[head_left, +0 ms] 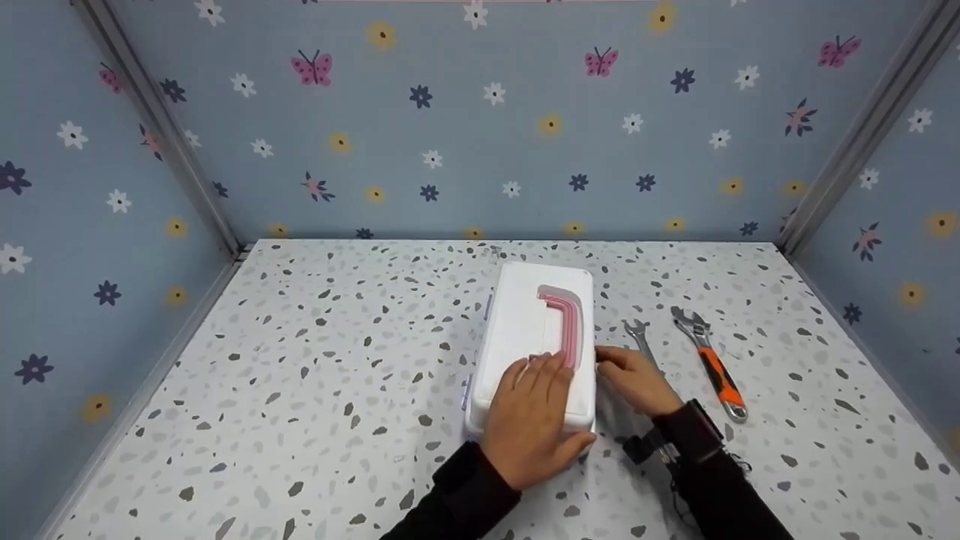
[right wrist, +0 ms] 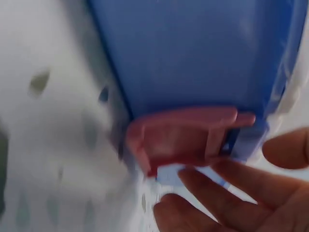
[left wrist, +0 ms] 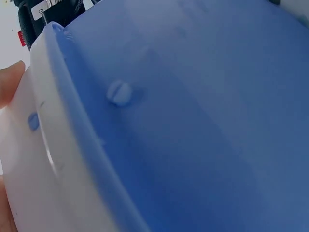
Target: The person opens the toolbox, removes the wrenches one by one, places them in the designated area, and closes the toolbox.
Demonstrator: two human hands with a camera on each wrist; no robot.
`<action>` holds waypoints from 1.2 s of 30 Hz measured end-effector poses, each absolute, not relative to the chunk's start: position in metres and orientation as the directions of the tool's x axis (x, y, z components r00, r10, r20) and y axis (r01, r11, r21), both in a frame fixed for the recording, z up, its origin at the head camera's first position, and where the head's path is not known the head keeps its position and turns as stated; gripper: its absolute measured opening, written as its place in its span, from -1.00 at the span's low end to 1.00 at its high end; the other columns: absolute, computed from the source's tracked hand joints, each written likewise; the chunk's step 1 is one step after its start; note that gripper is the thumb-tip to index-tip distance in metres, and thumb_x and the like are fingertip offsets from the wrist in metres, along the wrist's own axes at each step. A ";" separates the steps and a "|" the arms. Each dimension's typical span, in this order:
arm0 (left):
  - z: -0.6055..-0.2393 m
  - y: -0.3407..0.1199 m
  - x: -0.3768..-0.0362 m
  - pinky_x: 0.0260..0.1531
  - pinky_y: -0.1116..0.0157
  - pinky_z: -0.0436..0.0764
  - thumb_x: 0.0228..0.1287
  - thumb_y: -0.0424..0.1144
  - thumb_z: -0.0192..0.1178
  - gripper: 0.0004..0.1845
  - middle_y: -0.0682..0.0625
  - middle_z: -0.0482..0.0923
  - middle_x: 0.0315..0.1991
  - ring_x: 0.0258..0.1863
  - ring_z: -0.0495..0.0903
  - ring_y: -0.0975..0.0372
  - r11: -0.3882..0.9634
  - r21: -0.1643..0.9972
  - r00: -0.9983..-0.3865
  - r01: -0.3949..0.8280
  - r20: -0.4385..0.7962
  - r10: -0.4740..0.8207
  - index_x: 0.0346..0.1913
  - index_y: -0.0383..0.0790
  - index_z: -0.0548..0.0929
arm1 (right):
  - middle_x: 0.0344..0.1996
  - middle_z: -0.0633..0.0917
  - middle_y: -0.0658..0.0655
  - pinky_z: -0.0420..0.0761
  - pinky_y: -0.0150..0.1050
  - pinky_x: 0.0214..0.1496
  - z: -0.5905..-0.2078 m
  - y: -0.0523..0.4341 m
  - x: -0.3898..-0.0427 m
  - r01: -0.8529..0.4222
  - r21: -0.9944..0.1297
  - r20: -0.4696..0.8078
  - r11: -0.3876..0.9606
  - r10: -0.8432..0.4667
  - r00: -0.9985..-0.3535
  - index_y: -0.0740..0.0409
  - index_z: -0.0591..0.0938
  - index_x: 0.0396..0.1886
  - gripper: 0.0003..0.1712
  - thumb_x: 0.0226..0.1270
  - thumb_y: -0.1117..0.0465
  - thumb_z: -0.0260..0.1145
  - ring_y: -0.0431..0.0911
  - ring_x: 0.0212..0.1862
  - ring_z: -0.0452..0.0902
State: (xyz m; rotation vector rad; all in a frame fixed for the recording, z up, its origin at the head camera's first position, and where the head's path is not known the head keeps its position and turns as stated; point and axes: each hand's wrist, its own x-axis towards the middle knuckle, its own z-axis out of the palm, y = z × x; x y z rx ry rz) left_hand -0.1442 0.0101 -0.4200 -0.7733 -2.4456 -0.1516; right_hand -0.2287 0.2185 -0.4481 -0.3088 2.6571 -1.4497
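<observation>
A white storage box with a pink handle folded flat into its lid sits near the middle of the speckled table, its long side running from 12 to 6 o'clock. The left hand lies flat on the near end of the lid, fingers straight and spread toward 12 o'clock, pressing down rather than gripping; the fingertips reach the near end of the handle. In the left wrist view the lid's white rim and the blue body below it fill the frame, with a fingertip at the rim's edge.

The right hand is at the box's 3 o'clock side, near its lower half, fingers bent in toward the wall. The right wrist view (blurred) shows a pink latch on the blue side wall, with the fingers just below and beside it; they are loosely curved and touching or nearly touching the latch, but I cannot tell whether they have a grasp on it.

Beyond the right hand, at about 2 o'clock from it, a small steel spanner lies partly hidden under the hand. Further out toward 3 o'clock of the box lies an adjustable wrench with an orange-and-black grip, well clear of both hands. Blue walls patterned with flowers and butterflies enclose the table on three sides.
</observation>
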 end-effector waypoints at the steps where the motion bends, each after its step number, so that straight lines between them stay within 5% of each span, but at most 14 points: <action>1: -0.420 0.010 -0.144 0.31 0.07 0.37 0.14 0.44 0.09 -0.10 -0.11 0.47 0.31 0.30 0.46 0.10 0.827 -0.063 -0.673 0.558 0.549 0.496 0.29 -0.24 0.46 | 0.17 0.61 0.34 0.65 -0.17 -0.07 -0.449 0.221 -0.229 -0.157 -0.823 0.012 0.546 -0.261 -0.965 0.33 0.49 0.29 -0.50 0.37 0.30 0.12 0.06 -0.05 0.63; 6: -0.423 0.011 -0.144 0.30 0.07 0.38 0.13 0.44 0.11 -0.11 -0.12 0.49 0.30 0.29 0.47 0.10 0.828 -0.075 -0.663 0.555 0.561 0.496 0.27 -0.25 0.47 | 0.18 0.56 0.43 0.52 0.11 0.25 -0.452 0.228 -0.233 -0.250 -0.789 0.000 0.562 -0.406 -0.914 0.43 0.37 0.34 -0.31 0.22 0.28 0.30 0.26 0.17 0.55; 21: -0.425 0.011 -0.144 0.30 0.08 0.38 0.11 0.43 0.13 -0.11 -0.11 0.50 0.29 0.28 0.48 0.11 0.831 -0.071 -0.657 0.552 0.577 0.486 0.26 -0.25 0.49 | 0.10 0.62 0.37 0.53 0.11 0.24 -0.450 0.235 -0.235 -0.211 -0.769 -0.051 0.604 -0.386 -0.921 0.38 0.48 0.23 -0.36 0.19 0.17 0.39 0.23 0.16 0.55; 31: -0.423 0.011 -0.144 0.31 0.09 0.38 0.10 0.42 0.15 -0.10 -0.11 0.49 0.30 0.29 0.47 0.10 0.835 -0.065 -0.678 0.547 0.551 0.487 0.28 -0.24 0.47 | 0.12 0.63 0.33 0.63 0.00 0.12 -0.441 0.257 -0.229 -0.206 -0.752 -0.018 0.626 -0.333 -0.943 0.32 0.53 0.23 -0.37 0.21 0.13 0.40 0.15 0.08 0.60; 36: -0.421 0.011 -0.143 0.32 0.09 0.37 0.12 0.43 0.12 -0.09 -0.11 0.47 0.32 0.31 0.45 0.10 0.835 -0.065 -0.688 0.546 0.533 0.492 0.30 -0.24 0.45 | 0.12 0.64 0.33 0.64 -0.23 0.03 -0.439 0.264 -0.227 -0.175 -0.799 0.012 0.575 -0.275 -0.961 0.32 0.53 0.24 -0.40 0.21 0.21 0.41 0.12 0.04 0.63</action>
